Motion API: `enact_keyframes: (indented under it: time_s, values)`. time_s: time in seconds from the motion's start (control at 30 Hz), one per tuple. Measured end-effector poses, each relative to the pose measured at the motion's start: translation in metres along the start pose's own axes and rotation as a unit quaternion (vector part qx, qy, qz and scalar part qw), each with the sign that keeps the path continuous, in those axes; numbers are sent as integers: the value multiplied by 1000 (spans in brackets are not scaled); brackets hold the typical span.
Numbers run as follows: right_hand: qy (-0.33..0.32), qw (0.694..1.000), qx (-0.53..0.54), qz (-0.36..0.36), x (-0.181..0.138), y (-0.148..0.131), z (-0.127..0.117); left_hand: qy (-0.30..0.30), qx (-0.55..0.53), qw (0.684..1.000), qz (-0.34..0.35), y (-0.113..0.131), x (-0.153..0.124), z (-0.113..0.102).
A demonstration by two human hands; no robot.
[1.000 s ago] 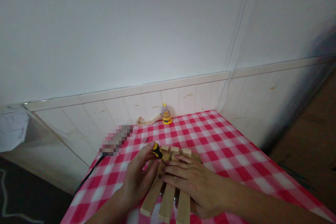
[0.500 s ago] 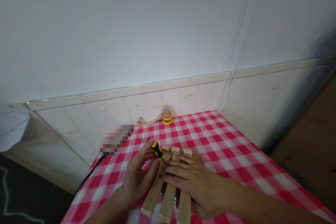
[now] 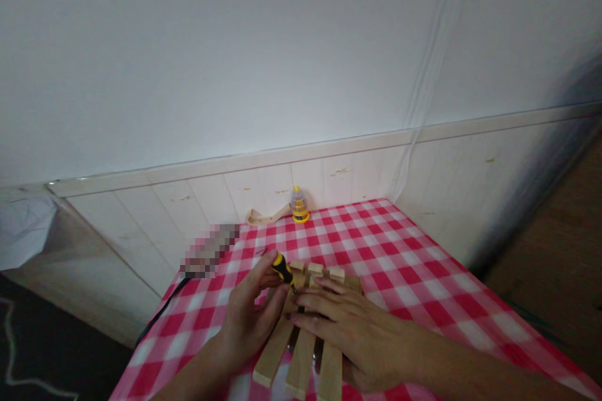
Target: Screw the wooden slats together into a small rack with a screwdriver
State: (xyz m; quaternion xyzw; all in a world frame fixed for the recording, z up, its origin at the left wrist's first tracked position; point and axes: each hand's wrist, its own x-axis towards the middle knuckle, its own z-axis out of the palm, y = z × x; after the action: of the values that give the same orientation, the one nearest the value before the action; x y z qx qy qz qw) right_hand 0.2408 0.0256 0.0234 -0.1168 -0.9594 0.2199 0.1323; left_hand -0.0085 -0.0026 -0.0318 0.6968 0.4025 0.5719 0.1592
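My left hand (image 3: 247,319) pinches a small yellow and black screwdriver (image 3: 283,269), its tip down on the far end of a wooden slat frame (image 3: 301,351). The frame is three pale slats joined by a cross piece and lies on a red and white checked tablecloth (image 3: 390,263). My right hand (image 3: 350,326) rests flat on the slats with its fingers stretched out, fingertips close to the screwdriver's tip.
At the table's far edge by the panelled wall stand a small clear and yellow dome-shaped case (image 3: 299,203) and a curved wooden piece (image 3: 264,217). A blurred-out object (image 3: 209,250) lies at the left edge with a black cable (image 3: 160,316) running off it.
The hands and the screwdriver have hardly moved; the screwdriver handle has shifted slightly between the fingers. The view has drifted a little.
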Motion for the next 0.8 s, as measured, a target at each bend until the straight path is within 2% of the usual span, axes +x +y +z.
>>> enact_keyframes:
  time_s: [0.5, 0.8]
  values:
    - [12, 999, -26, -21, 2, -1, -1, 16, -13, 1000, -9, -3, -4, 1]
    - [11, 999, -28, -19, 1, 2, 2, 17, -26, 999, 18, 9, 6, 4]
